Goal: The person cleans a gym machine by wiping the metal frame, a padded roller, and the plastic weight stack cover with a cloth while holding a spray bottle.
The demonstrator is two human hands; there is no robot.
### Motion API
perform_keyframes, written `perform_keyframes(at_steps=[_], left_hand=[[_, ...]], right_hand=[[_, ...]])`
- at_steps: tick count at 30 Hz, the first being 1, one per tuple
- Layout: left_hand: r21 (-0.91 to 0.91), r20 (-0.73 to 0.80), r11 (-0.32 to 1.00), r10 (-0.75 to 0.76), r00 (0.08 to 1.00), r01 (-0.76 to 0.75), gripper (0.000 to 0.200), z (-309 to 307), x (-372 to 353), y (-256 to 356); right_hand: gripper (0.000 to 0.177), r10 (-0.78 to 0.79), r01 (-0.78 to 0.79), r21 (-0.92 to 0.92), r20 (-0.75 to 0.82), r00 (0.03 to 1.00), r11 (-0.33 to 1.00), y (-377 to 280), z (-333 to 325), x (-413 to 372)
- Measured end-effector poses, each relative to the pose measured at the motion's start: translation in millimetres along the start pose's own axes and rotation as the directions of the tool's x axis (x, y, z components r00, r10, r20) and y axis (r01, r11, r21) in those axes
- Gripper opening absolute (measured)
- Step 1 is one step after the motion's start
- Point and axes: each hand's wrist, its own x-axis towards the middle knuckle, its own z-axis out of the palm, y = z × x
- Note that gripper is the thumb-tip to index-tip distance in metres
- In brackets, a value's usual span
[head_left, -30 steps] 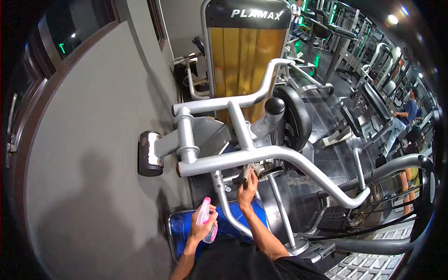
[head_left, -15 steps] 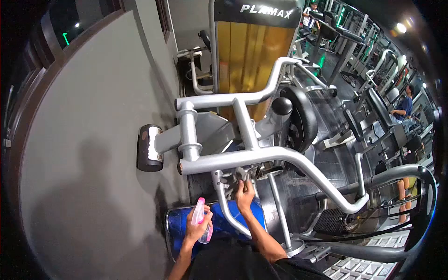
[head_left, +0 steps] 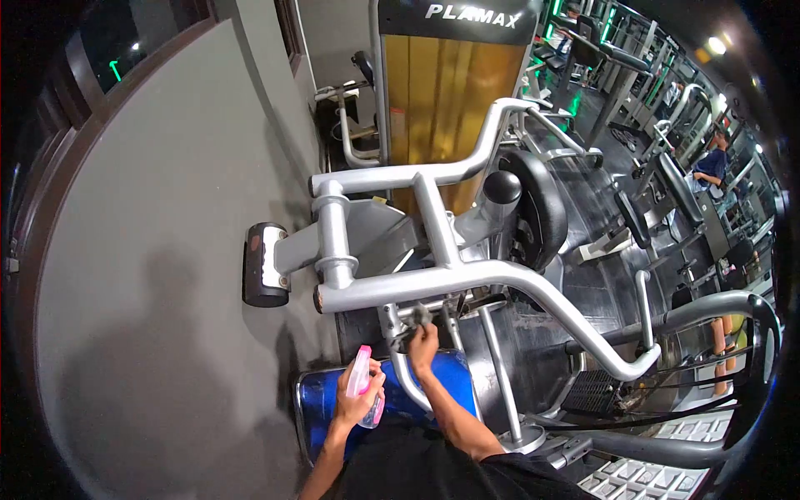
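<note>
My left hand [head_left: 353,401] is wrapped round a clear spray bottle [head_left: 361,377] with a pink and white head, held upright over the blue barrel [head_left: 321,396]. In my right hand [head_left: 423,348] is a crumpled grey cloth [head_left: 409,330]. That hand is at a silver upright tube [head_left: 390,318], below the machine's lower lever arm [head_left: 400,288]; the cloth overlaps the tube in this view. The silver lever frame of the exercise machine spans the middle of the view, with a black round end cap [head_left: 502,187] on one bar.
A grey wall [head_left: 150,175] closes off the left side. Behind the frame stands a gold-panelled weight tower [head_left: 446,100] and a black pad [head_left: 537,208]. Another machine's curved tube [head_left: 754,350] reaches in at lower right. A person [head_left: 712,167] sits among equipment at far right.
My right hand with the cloth has shifted slightly left, closer to the upright tube. My left hand and the spray bottle have barely moved.
</note>
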Motion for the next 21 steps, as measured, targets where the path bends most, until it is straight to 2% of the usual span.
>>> perform_keyframes(at_steps=[2,5,6,8,9,10,11,12,14,16,17,21], left_hand=[[0.032,-0.020,0.999,-0.009,1.000,0.010,0.019,-5,-4,-2],[0.057,-0.014,0.997,-0.042,0.999,0.043,0.017,-10,-9,-4],[0.056,-0.013,0.998,-0.041,0.999,0.041,0.017,-10,-11,-5],[0.024,-0.036,0.999,-0.036,0.999,0.037,0.020,-10,-11,-4],[0.044,-0.030,0.999,-0.013,0.999,0.014,0.020,-10,-11,0],[0.046,-0.033,0.999,-0.015,0.999,0.016,0.020,-9,-10,4],[0.061,-0.029,0.998,0.006,1.000,-0.004,0.019,-9,-8,8],[0.076,-0.024,0.997,0.026,0.999,-0.024,0.019,-8,-7,11],[0.094,-0.027,0.995,0.028,0.999,-0.025,0.018,-5,-8,16],[0.040,-0.027,0.994,0.104,0.994,-0.103,0.017,-4,-10,18],[0.016,-0.038,0.996,0.093,0.995,-0.092,0.017,-3,-12,20],[-0.004,-0.084,0.998,0.061,0.995,-0.062,0.017,-5,-19,8]], right_hand=[[0.030,0.341,-0.363,0.264,0.127,0.931,0.893,10,-16,10],[0.035,0.359,-0.260,0.492,-0.117,0.926,0.831,-3,-39,23],[0.039,0.257,-0.116,0.436,-0.280,0.925,0.892,-20,-46,27],[0.042,0.245,0.025,0.587,-0.375,0.894,0.809,-42,-53,39],[0.044,0.157,0.041,0.523,-0.330,0.931,0.852,-50,-60,43],[0.047,0.110,0.066,0.549,-0.282,0.953,0.833,-53,-59,48],[0.049,-0.110,0.187,0.261,-0.285,0.952,0.947,-56,-61,51],[0.052,-0.317,0.315,-0.046,-0.219,0.923,0.948,-59,-62,55],[0.057,-0.293,0.307,0.011,-0.264,0.919,0.952,-51,-46,52],[0.062,-0.190,0.250,0.128,-0.359,0.914,0.960,-45,-33,48],[0.062,-0.113,0.189,0.188,-0.357,0.927,0.964,-41,-25,45],[0.042,0.143,-0.026,0.416,-0.253,0.957,0.909,-50,-14,30]])
